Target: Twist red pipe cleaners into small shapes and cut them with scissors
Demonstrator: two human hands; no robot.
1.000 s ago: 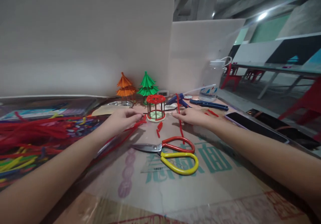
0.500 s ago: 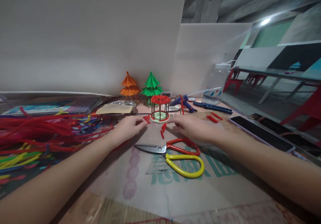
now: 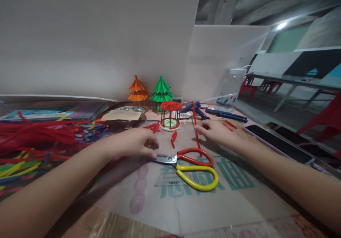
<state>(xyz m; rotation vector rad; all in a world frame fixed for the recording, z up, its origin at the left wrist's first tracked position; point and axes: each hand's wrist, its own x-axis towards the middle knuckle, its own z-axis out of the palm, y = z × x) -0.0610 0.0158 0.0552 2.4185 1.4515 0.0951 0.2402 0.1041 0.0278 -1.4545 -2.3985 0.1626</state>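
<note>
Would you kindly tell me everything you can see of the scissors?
The scissors have closed-looking metal blades, a round pivot and two loop handles, red far and yellow near, plastic-like. They lie flat on the table, pointing left. The left hand hides the tips, perhaps touching the blades. A red strip ends inside the red loop.

Clr btl (image 3: 228, 88) + phone (image 3: 278, 144), R side

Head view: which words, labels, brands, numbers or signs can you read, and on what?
"面", as best I can tell: large green character, pale printed tabletop sheet.
Green characters to its left, same sheet: partly covered by red-and-yellow-handled metal scissors, unclear.
Purple round marks, red lower-right print, same sheet: blurred.
Clear plastic sailboat bottle, small pale-rimmed display: any text too small.
</note>
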